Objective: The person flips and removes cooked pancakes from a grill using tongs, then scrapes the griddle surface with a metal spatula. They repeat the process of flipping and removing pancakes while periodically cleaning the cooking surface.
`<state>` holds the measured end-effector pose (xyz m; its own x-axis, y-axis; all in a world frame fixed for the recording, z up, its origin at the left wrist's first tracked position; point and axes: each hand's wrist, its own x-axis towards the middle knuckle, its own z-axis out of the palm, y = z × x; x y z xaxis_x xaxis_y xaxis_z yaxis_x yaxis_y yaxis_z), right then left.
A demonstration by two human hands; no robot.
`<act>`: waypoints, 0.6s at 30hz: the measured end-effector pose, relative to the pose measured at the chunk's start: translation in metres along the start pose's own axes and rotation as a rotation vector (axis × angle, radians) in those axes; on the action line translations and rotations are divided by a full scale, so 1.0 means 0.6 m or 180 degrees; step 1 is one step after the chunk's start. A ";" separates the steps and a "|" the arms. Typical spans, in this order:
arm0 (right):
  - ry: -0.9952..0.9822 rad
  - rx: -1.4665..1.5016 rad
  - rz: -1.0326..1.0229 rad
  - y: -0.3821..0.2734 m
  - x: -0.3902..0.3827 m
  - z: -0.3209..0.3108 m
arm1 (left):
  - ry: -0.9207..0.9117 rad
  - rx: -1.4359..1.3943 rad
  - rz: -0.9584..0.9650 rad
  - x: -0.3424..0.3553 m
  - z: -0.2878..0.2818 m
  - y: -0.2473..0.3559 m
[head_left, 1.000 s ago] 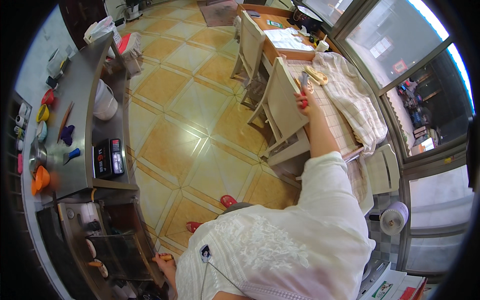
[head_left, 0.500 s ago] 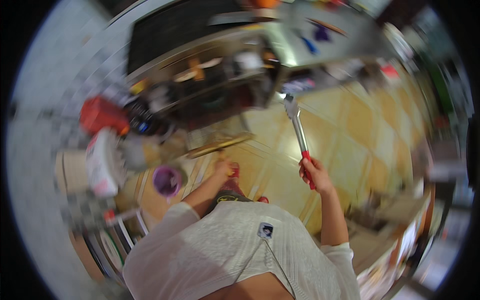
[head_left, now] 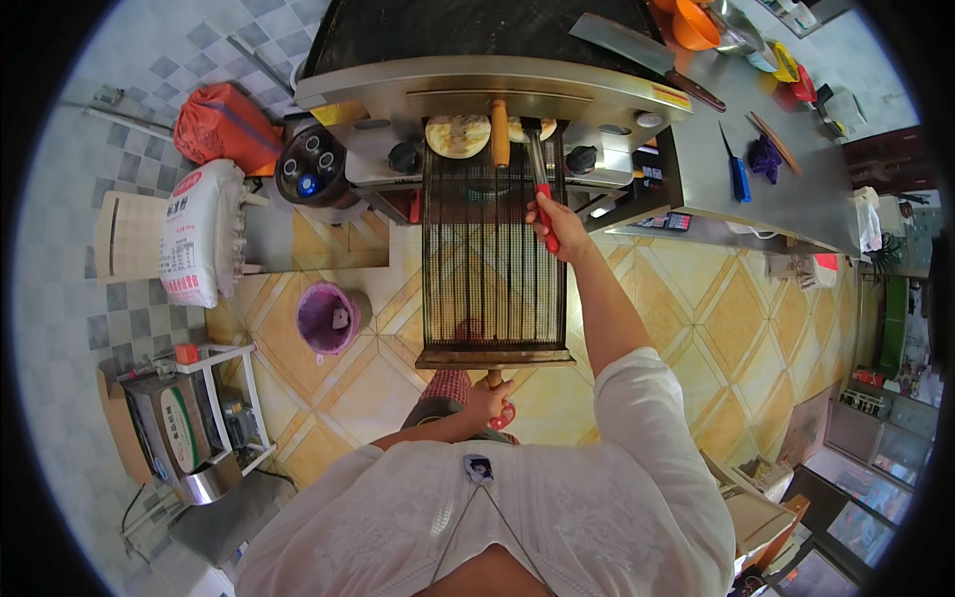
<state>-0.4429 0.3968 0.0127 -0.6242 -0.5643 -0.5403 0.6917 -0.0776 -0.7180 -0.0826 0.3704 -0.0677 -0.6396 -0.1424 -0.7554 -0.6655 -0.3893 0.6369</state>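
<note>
A long wire grill rack (head_left: pixel 494 269) extends toward me from beneath the griddle. My left hand (head_left: pixel 487 400) is closed round the wooden handle on the rack's near edge. In my right hand (head_left: pixel 559 228) are metal tongs (head_left: pixel 539 167) with red grips, reaching over the rack's far right side. Their tips are at a flatbread (head_left: pixel 517 129), partly hidden behind a wooden knob (head_left: pixel 499 132); whether they grip it I cannot tell. A second round, browned flatbread (head_left: pixel 457 136) lies at the rack's far left.
A black griddle (head_left: pixel 477 30) spans the far side, with a broad knife (head_left: pixel 637 52) across its right corner. The steel counter (head_left: pixel 706 149) at right holds a blue-handled knife (head_left: pixel 737 174). A purple bin (head_left: pixel 328 318), white sack (head_left: pixel 202 234) and red bag (head_left: pixel 227 129) are at left.
The rack now extends much farther out toward me. The tongs have gone from above the floor to the flatbread at the rack's far end. My view has turned and steadied.
</note>
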 end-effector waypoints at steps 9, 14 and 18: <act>0.0534 -0.2103 0.0222 0.075 -0.243 -0.024 | -0.0508 -0.0014 -0.0760 -0.003 0.002 0.055; 0.1184 -0.5605 -0.0449 0.060 -0.302 0.017 | -0.0638 -0.0365 -0.1029 -0.016 -0.005 0.082; 0.0354 -0.5632 -0.0310 0.002 -0.350 0.032 | -0.0564 -0.0324 -0.0938 -0.016 -0.006 0.077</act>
<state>-0.3043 0.4995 0.1338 -0.7064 -0.5532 -0.4414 -0.4799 0.8329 -0.2757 -0.1058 0.3508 -0.0314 -0.4887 0.1459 -0.8602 -0.7952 -0.4800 0.3703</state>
